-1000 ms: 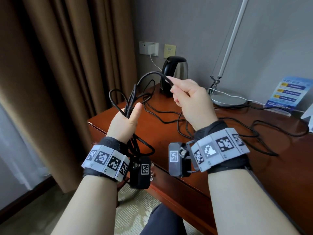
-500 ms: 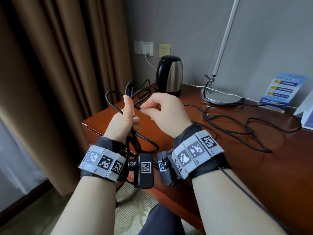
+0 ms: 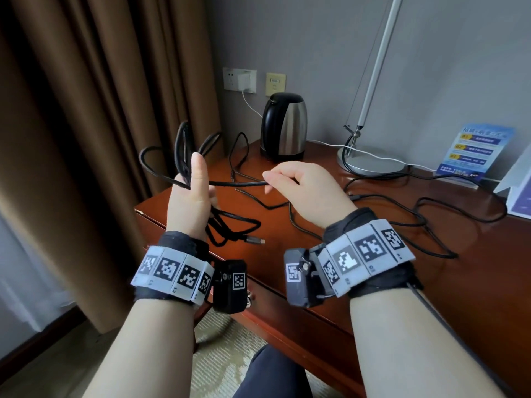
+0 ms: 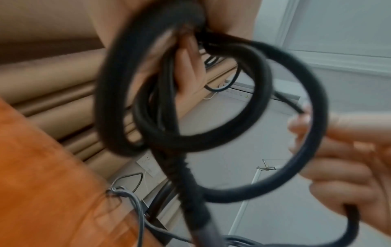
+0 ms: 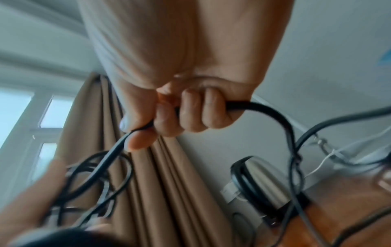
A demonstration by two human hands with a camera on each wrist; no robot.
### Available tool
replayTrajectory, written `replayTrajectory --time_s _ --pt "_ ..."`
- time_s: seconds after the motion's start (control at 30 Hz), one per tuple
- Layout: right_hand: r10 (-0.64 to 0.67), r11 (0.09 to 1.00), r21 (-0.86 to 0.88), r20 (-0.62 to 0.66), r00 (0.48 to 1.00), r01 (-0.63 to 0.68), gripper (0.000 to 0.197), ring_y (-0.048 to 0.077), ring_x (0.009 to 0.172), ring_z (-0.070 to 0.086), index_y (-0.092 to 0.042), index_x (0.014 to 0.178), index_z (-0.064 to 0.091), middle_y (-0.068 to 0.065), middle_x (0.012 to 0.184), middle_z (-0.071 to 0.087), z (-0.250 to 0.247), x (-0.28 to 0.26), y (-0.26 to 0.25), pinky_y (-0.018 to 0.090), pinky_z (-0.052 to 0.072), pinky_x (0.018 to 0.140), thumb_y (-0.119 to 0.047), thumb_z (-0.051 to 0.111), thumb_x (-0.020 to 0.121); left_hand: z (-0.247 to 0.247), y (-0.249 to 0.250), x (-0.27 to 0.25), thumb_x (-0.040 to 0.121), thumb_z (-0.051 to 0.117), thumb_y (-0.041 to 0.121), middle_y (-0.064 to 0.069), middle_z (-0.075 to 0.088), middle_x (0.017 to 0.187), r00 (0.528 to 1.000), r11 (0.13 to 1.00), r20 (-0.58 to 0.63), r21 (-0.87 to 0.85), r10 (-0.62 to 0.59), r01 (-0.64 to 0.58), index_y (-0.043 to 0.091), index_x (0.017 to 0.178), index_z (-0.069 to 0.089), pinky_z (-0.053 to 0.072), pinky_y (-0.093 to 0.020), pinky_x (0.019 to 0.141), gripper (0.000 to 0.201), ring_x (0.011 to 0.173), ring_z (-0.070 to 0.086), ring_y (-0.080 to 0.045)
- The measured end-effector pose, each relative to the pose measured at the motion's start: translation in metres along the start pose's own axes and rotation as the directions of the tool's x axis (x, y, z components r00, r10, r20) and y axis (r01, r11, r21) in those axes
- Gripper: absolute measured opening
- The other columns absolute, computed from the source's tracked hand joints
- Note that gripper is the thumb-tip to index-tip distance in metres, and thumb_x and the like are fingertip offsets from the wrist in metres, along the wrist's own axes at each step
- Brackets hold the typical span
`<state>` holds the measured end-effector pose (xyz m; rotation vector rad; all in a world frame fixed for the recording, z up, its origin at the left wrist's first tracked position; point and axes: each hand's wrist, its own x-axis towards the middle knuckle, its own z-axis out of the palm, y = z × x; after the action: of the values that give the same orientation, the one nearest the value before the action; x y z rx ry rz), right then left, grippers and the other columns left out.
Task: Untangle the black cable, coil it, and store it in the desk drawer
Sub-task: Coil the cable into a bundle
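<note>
My left hand [image 3: 191,193] is raised over the desk's left corner and grips a bunch of black cable [image 3: 238,183] loops; loops stick out above it and hang below, ending in a plug [image 3: 254,240]. From that bunch a taut strand runs right to my right hand [image 3: 290,182], which holds it between thumb and curled fingers. In the left wrist view the loops [image 4: 211,103] fill the frame, blurred. The right wrist view shows fingers [image 5: 190,113] curled round the cable [image 5: 273,112]. The rest of the cable trails across the wooden desk [image 3: 373,282]. The drawer front [image 3: 287,314] is mostly hidden by my wrists.
A steel and black kettle [image 3: 284,126] stands at the desk's back left. A lamp base [image 3: 370,163] with a white cord sits behind my right hand. A blue leaflet stand [image 3: 474,152] is at the far right. Brown curtains [image 3: 100,139] hang left of the desk.
My right hand came down to the left hand with a loop, then drew away to the right along the cable. The left hand stayed raised with its bunch.
</note>
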<state>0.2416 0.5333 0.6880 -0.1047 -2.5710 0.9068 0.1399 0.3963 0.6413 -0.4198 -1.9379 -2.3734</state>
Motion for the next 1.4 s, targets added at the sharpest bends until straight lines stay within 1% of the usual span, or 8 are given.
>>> replayTrajectory --time_s 0.2,0.37,0.67,0.93,1.03,1.13,1.27,1.4 --pt "-0.065 0.997 0.042 0.11 0.992 0.06 0.03 0.006 0.088 0.061 -0.023 0.071 0.067 -0.015 0.082 0.065 0.019 0.002 -0.006 0.032 0.047 0.088 -0.036 0.051 0.092 0.004 -0.008 0.008 0.067 0.068 0.046 0.008 0.039 0.059 0.997 0.979 0.062 -0.2 0.039 -0.026 0.024 0.071 0.04 0.035 -0.022 0.052 0.036 0.048 0.038 -0.007" --pt "-0.029 0.998 0.06 0.166 0.986 0.019 0.027 -0.008 0.061 0.051 -0.028 0.077 0.065 -0.023 0.062 0.056 0.016 -0.004 0.007 0.015 0.036 0.064 -0.034 0.046 0.095 0.011 -0.013 0.01 0.097 0.044 0.01 0.008 0.039 0.052 0.998 0.871 -0.056 -0.488 0.031 -0.054 0.016 0.075 0.037 0.033 -0.021 0.05 0.024 0.045 0.034 -0.006" --pt "-0.009 0.998 -0.061 0.074 0.997 0.014 0.032 0.012 0.085 0.059 -0.031 0.064 0.055 -0.003 0.083 0.066 0.022 0.001 0.023 0.038 0.047 0.084 -0.038 0.045 0.093 0.01 -0.02 0.015 0.099 0.035 0.039 0.003 0.045 0.066 0.991 0.665 0.13 -0.737 -0.031 0.118 0.019 0.075 0.048 0.045 -0.033 0.078 0.033 0.074 0.057 -0.018" --pt "-0.077 0.995 -0.058 0.117 0.99 0.085 0.027 0.012 0.083 0.059 -0.028 0.072 0.064 -0.004 0.082 0.067 0.029 0.005 0.023 0.038 0.049 0.08 -0.044 0.05 0.089 0.016 -0.021 0.02 0.101 0.034 0.031 0.004 0.034 0.052 0.993 0.537 0.088 -0.836 -0.072 0.113 0.013 0.071 0.042 0.049 -0.032 0.077 0.035 0.052 0.039 -0.013" --pt "-0.027 0.995 -0.087 0.18 0.983 0.043 0.031 0.012 0.078 0.054 -0.033 0.07 0.063 -0.006 0.072 0.062 0.02 0.007 0.032 0.029 0.046 0.072 -0.061 0.052 0.078 0.01 -0.018 0.028 0.101 0.034 0.032 0.007 0.027 0.047 0.995 0.578 0.05 -0.81 -0.089 0.093 0.015 0.07 0.041 0.051 -0.028 0.07 0.036 0.044 0.031 -0.009" --pt "0.089 0.973 -0.233 0.362 0.928 -0.002 0.035 0.011 0.096 0.049 -0.041 0.07 0.06 -0.017 0.079 0.061 0.006 0.013 0.046 0.031 0.045 0.084 -0.075 0.05 0.064 -0.007 -0.011 0.038 0.101 0.032 0.035 0.009 0.025 0.045 0.994 0.616 0.085 -0.78 -0.066 0.108 0.017 0.07 0.04 0.046 -0.021 0.06 0.037 0.041 0.027 -0.007" --pt "0.196 0.92 -0.387 0.576 0.793 0.054 0.01 0.007 0.103 0.055 -0.039 0.088 0.064 -0.018 0.1 0.062 0.001 0.025 0.057 0.03 0.045 0.094 -0.045 0.064 0.079 -0.02 -0.007 0.04 0.101 0.028 0.037 0.011 0.026 0.044 0.968 0.719 0.246 -0.664 -0.051 0.207 0.017 0.07 0.039 0.041 -0.016 0.051 0.038 0.039 0.027 -0.003" --pt "0.31 0.751 -0.624 0.623 0.718 0.216 0.028 0.013 0.11 0.054 -0.036 0.108 0.064 -0.012 0.115 0.056 0.009 0.037 0.074 0.034 0.046 0.095 -0.021 0.056 0.087 -0.014 -0.002 0.029 0.101 0.024 0.035 0.011 0.027 0.046 0.911 0.838 0.413 -0.487 -0.028 0.247 0.016 0.07 0.037 0.042 -0.016 0.048 0.039 0.038 0.027 -0.002"
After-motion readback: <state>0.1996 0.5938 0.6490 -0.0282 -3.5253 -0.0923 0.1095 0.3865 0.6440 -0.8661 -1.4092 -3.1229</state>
